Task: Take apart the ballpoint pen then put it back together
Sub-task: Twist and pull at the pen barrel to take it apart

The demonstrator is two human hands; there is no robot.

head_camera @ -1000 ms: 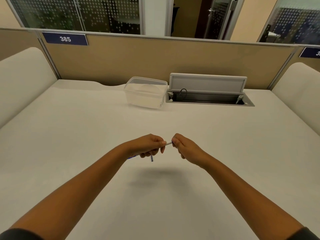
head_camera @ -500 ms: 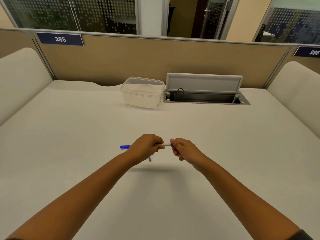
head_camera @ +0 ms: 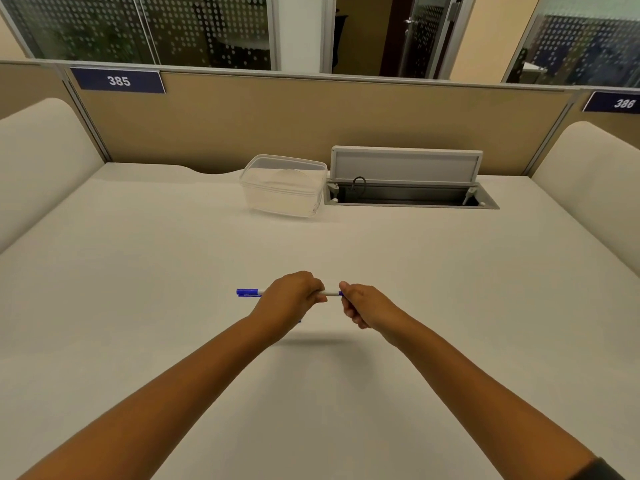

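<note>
Head view: both hands grip one pen above the desk

Head camera looks down on a white desk with both forearms reaching forward to its middle; the left hand is curled into a closed fist around the ballpoint pen, and the pen lies level, running left to right; its blue cap end sticks out past the left side of that fist, while a short white stretch of barrel shows in the gap between the two hands; the right hand pinches the pen's other end, thumb and forefinger pressed together on a small blue piece there, the remaining fingers folded under the palm; the hands sit near each other without touching; a soft shadow falls on the desk beneath them, so the pen is held clear of the surface; a tiny blue speck shows under the left hand, too small to identify.

Farther back, a clear plastic container stands just beside an open cable hatch with its grey lid raised; a tan partition closes the desk's far edge, carrying number plates reading 385 and 386.
</note>
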